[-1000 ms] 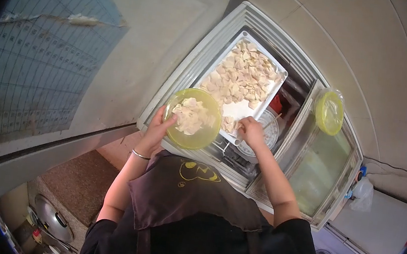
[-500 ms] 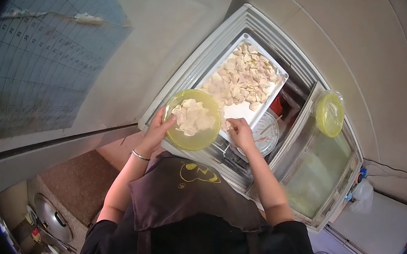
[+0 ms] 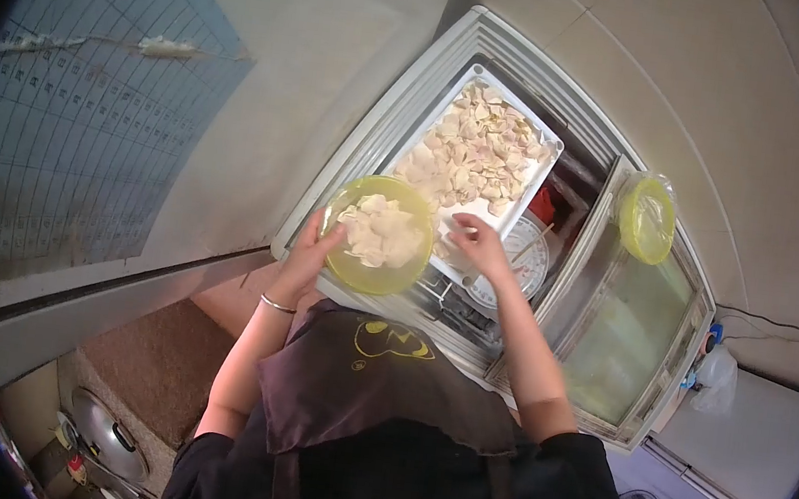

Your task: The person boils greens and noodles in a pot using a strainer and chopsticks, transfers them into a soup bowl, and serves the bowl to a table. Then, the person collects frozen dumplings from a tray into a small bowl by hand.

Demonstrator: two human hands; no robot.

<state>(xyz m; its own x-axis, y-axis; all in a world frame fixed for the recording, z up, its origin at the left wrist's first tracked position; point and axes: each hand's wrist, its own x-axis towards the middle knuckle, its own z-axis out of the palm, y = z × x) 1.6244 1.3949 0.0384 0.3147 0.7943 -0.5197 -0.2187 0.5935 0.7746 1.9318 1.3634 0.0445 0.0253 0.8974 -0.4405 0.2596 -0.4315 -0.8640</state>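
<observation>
My left hand [image 3: 312, 251] grips the rim of a translucent yellow-green bowl [image 3: 366, 279], its thumb inside. A heap of pale folded pieces that look like wontons [image 3: 382, 232] lies in the bowl. Many more wontons [image 3: 490, 147] cover the upper part of a white tray [image 3: 511, 225] set in an opened chest freezer. Over the tray's near end, just right of the bowl, hovers my right hand [image 3: 481, 246]. Its fingers are bent but apart, and I see nothing held between them. The bowl overlaps the tray's lower left corner and hides part of it.
The chest freezer [image 3: 375, 119] holds a round pale container [image 3: 521, 263] with a stick across it, beside the tray. A glass lid [image 3: 621, 334] lies at the right, with another yellow-green bowl [image 3: 647, 224] in plastic on it. A wall with a blue chart stands left.
My right hand has lifted slightly away from the tray's near end, and its pinched fingers have parted. My left hand and the bowl stay in nearly the same place.
</observation>
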